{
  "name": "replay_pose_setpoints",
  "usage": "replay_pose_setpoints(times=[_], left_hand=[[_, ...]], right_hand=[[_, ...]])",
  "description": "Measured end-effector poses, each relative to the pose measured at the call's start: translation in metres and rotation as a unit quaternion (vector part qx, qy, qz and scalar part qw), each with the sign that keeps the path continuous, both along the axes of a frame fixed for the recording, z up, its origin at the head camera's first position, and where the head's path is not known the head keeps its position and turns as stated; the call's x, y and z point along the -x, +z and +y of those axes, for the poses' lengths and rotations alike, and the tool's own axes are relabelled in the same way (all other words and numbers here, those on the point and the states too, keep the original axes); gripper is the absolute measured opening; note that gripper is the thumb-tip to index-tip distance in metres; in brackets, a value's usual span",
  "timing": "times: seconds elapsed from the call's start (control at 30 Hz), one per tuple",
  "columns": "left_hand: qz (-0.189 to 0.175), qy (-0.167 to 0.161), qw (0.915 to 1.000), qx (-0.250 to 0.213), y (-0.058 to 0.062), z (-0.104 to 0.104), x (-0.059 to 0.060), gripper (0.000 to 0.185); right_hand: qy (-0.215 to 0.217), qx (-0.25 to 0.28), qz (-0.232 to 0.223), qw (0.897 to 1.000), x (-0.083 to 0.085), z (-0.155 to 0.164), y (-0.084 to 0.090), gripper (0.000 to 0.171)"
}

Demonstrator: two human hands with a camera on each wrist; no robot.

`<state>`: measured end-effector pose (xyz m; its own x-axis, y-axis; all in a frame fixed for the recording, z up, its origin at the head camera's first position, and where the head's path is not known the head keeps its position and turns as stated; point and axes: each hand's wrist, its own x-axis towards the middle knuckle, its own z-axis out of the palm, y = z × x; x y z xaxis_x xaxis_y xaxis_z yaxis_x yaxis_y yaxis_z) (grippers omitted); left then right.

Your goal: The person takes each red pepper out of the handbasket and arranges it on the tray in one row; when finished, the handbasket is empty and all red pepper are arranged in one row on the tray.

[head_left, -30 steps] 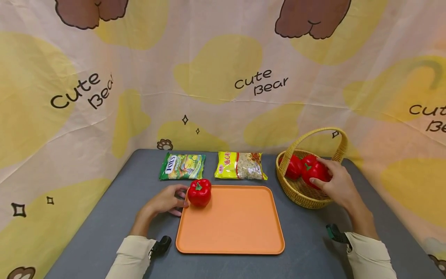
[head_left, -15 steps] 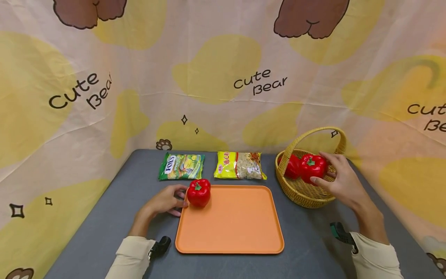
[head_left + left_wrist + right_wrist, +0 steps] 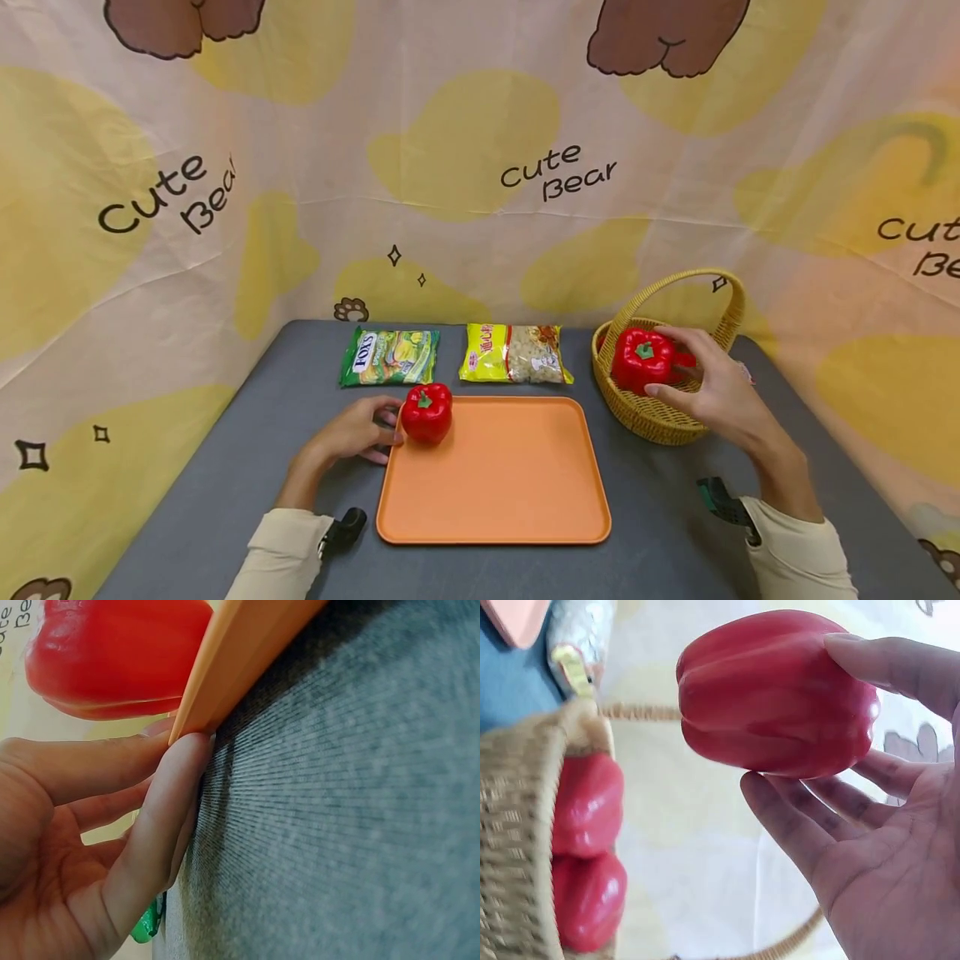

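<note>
My right hand (image 3: 723,392) holds a red bell pepper (image 3: 772,694) between thumb and fingers, raised above the yellow wicker basket (image 3: 660,427). In the right wrist view two more red peppers (image 3: 589,802) sit inside that basket, below the held one. My left hand (image 3: 352,433) is at the upper left of the orange tray (image 3: 495,483), pinching its rim between thumb and fingers, as the left wrist view shows. Just inside that rim, a red bell pepper (image 3: 427,414) stands upright on the tray, green stem up.
Behind the tray lie a green FOX'S packet (image 3: 392,357) and a yellow, partly see-through bag (image 3: 516,354). The basket's tall handle (image 3: 675,279) arches over its opening. A printed cloth (image 3: 450,167) rises behind and beside the grey table (image 3: 652,517).
My right hand has lifted the pepper up from among the others in the basket and brought it slightly left. My left hand has stayed at the tray rim.
</note>
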<state>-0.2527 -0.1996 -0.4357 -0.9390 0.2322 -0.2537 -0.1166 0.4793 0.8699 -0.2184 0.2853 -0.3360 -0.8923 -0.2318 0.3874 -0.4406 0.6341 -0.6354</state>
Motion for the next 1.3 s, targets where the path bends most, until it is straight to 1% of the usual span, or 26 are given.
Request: replay_pose_setpoints(times=[0.17, 0.37, 0.57, 0.73, 0.87, 1.03, 1.3], left_hand=[[-0.005, 0.005, 1.0000, -0.003, 0.000, 0.000, 0.001, 0.055], [-0.010, 0.011, 0.9999, -0.003, -0.002, 0.000, 0.002, 0.053], [-0.005, 0.007, 1.0000, -0.004, -0.002, 0.000, 0.003, 0.056], [-0.006, 0.009, 0.9999, -0.006, -0.001, 0.000, 0.002, 0.057], [-0.008, 0.009, 0.9999, -0.005, -0.001, 0.000, 0.002, 0.057], [-0.007, 0.008, 0.9999, -0.008, -0.001, 0.000, 0.002, 0.056], [-0.005, 0.005, 0.9999, -0.010, 0.000, 0.000, 0.000, 0.056]], right_hand=[[0.031, 0.007, -0.002, 0.999, 0.007, -0.019, -0.008, 0.076], [0.056, -0.017, 0.001, 0.998, 0.016, -0.042, -0.021, 0.077], [0.080, -0.036, -0.005, 0.996, 0.024, -0.062, -0.034, 0.080], [0.107, -0.035, -0.008, 0.994, 0.030, -0.078, -0.045, 0.076], [0.133, -0.021, -0.028, 0.991, 0.033, -0.091, -0.052, 0.073], [0.156, -0.011, -0.057, 0.986, 0.038, -0.105, -0.058, 0.071], [0.170, -0.027, -0.094, 0.981, 0.043, -0.125, -0.065, 0.075]])
